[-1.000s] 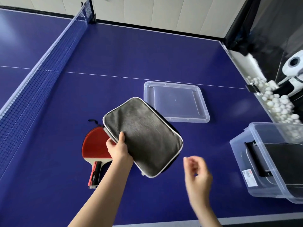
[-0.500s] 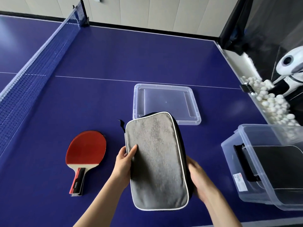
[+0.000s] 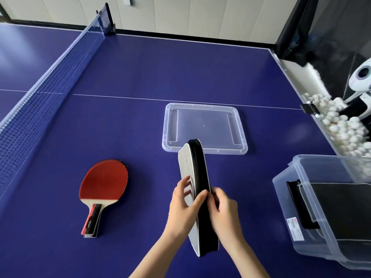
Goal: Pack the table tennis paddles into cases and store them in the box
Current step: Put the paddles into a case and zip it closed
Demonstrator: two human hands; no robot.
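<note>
Head view: the grey case (image 3: 194,189) is held on edge at lower centre, gripped by the left hand (image 3: 181,207) and pinched along its zipper side by the right hand (image 3: 223,212). The zipper is probably best opened fully before the red paddle (image 3: 103,182), lying lower left on the table (image 3: 140,67), is slid in.

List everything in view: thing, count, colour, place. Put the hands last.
paddle case: one, grey and black, held on edge above the table
paddle: one, red, flat on the table, left of the case
lid: one, clear, on the table beyond the case
box: one, clear, right edge, dark case inside
balls: many, white, off the table's right side
net: one, blue, left
left hand: grips the case
right hand: grips the case
</note>
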